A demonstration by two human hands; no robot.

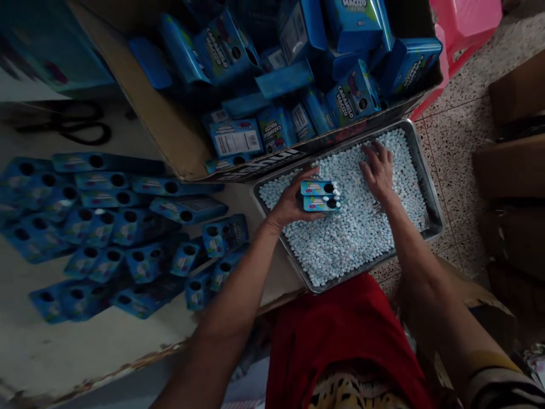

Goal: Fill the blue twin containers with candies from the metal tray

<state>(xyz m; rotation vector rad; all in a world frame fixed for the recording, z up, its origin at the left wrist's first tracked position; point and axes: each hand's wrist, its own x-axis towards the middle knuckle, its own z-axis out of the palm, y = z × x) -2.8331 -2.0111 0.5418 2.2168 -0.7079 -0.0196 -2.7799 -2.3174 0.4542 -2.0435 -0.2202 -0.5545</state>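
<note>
My left hand (292, 199) grips two small blue candy boxes (313, 203) side by side, with their dark round holes toward the right. A few pale candies sit at those holes. Beneath is a metal tray (435, 218) full of small pale blue and white candies (340, 244). At the tray's upper right, my right hand (378, 173) rests on the candies with its fingers apart. Whether any candy is under its fingertips is hidden.
A cardboard carton (147, 113) of blue boxes stands behind the tray. Several rows of blue boxes (142, 261) lie on the table at left, near black scissors (80, 122). Pink plastic stools (472, 28) and brown cartons (511, 176) stand at right.
</note>
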